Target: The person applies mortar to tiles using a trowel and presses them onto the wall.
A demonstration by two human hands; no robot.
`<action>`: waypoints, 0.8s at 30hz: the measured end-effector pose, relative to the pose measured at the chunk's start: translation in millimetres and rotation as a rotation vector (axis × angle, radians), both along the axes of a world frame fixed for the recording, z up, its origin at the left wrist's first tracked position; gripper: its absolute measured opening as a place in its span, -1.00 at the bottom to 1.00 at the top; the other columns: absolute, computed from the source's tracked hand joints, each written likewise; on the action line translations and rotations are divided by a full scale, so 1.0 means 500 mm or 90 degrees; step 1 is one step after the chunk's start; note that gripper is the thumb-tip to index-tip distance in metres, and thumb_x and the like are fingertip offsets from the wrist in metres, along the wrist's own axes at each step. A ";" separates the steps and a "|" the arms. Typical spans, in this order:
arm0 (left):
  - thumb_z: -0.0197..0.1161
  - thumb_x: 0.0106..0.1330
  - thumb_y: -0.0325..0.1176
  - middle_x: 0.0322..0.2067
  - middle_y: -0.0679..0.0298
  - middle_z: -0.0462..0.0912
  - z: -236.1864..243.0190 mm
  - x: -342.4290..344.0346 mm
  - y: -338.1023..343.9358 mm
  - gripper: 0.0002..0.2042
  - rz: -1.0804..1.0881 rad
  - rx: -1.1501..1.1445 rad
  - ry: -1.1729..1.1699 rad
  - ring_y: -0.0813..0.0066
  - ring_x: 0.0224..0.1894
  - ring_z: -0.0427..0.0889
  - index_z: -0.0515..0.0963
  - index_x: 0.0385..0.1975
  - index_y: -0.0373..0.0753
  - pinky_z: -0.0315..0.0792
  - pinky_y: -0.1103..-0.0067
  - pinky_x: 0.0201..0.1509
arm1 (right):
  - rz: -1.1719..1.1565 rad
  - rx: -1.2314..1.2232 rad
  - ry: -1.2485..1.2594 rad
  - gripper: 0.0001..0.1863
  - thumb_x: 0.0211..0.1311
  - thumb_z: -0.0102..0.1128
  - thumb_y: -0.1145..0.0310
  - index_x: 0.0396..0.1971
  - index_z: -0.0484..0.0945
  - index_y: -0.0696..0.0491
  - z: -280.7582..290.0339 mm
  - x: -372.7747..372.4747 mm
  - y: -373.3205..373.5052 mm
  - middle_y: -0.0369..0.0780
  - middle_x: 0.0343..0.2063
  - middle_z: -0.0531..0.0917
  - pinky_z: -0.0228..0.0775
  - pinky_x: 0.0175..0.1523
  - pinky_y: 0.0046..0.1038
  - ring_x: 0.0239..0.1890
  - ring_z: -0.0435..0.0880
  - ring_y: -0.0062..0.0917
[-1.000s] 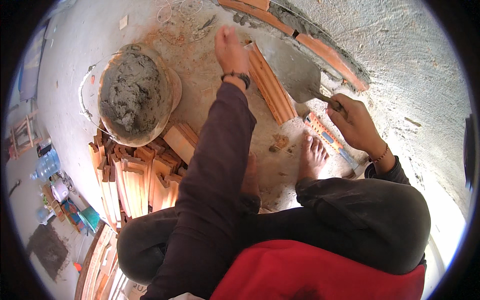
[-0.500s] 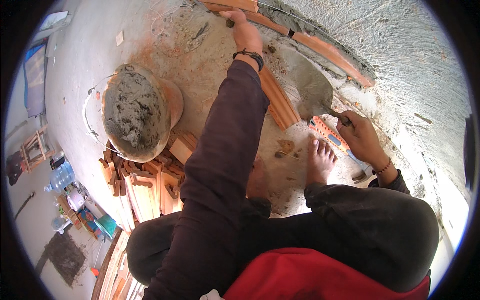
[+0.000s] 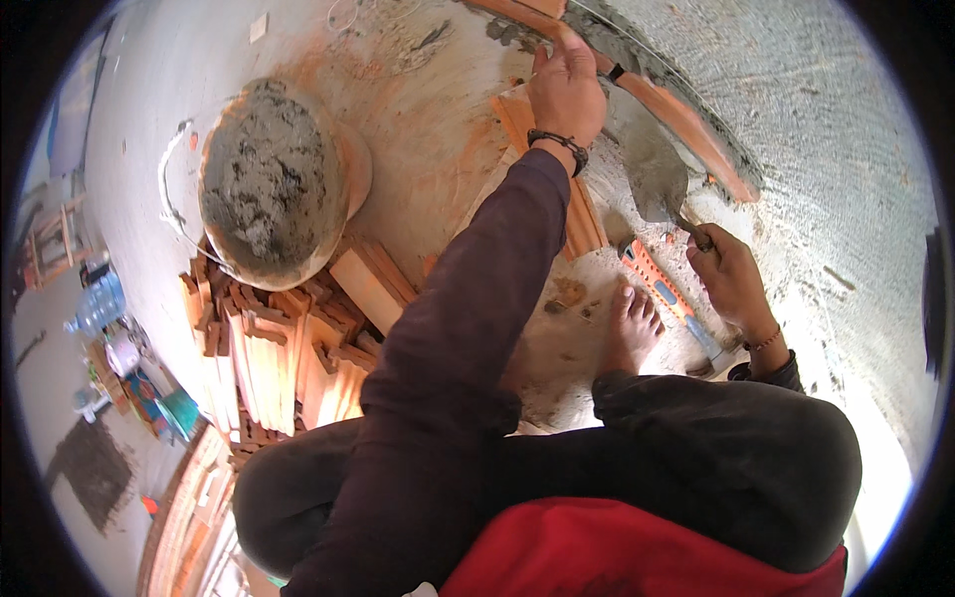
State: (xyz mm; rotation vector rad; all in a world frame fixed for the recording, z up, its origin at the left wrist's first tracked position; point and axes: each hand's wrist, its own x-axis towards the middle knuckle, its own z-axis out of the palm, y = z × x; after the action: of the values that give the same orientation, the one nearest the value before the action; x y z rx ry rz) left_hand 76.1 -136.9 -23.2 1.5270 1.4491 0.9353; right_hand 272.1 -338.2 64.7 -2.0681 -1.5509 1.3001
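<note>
Gripping the wooden-looking handle of a trowel [image 3: 652, 177], the right hand [image 3: 731, 279] has its fingers wrapped closed around it, out in front of the right knee. The blade points away from the body, toward the foot of the rough grey wall [image 3: 816, 129]; held from behind like this, it probably leaves the knuckles clear of the row of terracotta strips [image 3: 686, 134] there. Whether the blade rests on the floor or hangs just above it, I cannot tell.

Reaching farther forward, the left hand [image 3: 569, 95] has its fingers bent over the near edge of that row, the thumb apart from them; whether they pinch anything or merely touch is hidden by the hand itself. A pale string [image 3: 617, 28] runs along the wall side of the row, perhaps as a straight guide.

Partly covered by the left wrist, a grooved terracotta piece [image 3: 584, 229] lies on the floor, between the bucket and the trowel. Just beside the bare right foot [image 3: 634, 326] is an orange-handled tool [image 3: 660, 279], seemingly laid where the right hand could get at it.

Farther left stands the bucket [image 3: 355, 174], filled with wet grey mortar [image 3: 264, 184], and right by it a stack of terracotta pieces [image 3: 269, 363], both apparently set within arm's reach of a crouching person
</note>
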 end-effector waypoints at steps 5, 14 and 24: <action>0.37 0.27 -0.19 -0.52 0.18 0.71 0.105 -0.068 -0.016 -0.77 0.115 0.114 -0.046 0.23 -0.42 0.73 0.68 -0.45 -0.25 0.58 0.38 -0.24 | -0.016 -0.089 0.061 -0.84 0.43 0.13 0.36 -0.18 0.52 0.14 0.005 0.008 0.028 -0.39 -0.52 0.50 0.36 -0.42 -0.64 -0.54 0.44 -0.77; 0.41 0.09 -0.28 -0.64 0.19 0.64 0.346 -0.383 -0.188 -0.79 -0.233 -0.082 0.224 0.19 -0.52 0.67 0.59 -0.67 -0.20 0.52 0.31 -0.36 | 0.026 -0.111 0.099 -0.83 0.45 0.11 0.34 -0.15 0.53 0.14 0.007 -0.030 0.112 -0.39 -0.48 0.51 0.42 -0.41 -0.62 -0.48 0.51 -0.75; 0.31 0.24 -0.29 0.01 -0.02 0.42 0.395 -0.656 -0.584 -0.75 -0.472 -0.432 -0.162 0.04 0.10 0.41 0.63 -0.14 -0.25 0.27 0.26 0.18 | 0.003 -0.213 0.130 -0.84 0.47 0.07 0.32 -0.29 0.51 0.08 0.017 -0.118 0.146 -0.35 -0.55 0.51 0.43 -0.48 -0.54 -0.57 0.51 -0.65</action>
State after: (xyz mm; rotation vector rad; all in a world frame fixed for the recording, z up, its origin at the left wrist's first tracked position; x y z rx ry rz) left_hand -252.1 -428.7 174.5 1.2077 0.7771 0.1429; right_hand 213.1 -265.3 73.1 -2.0313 -1.3254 1.8136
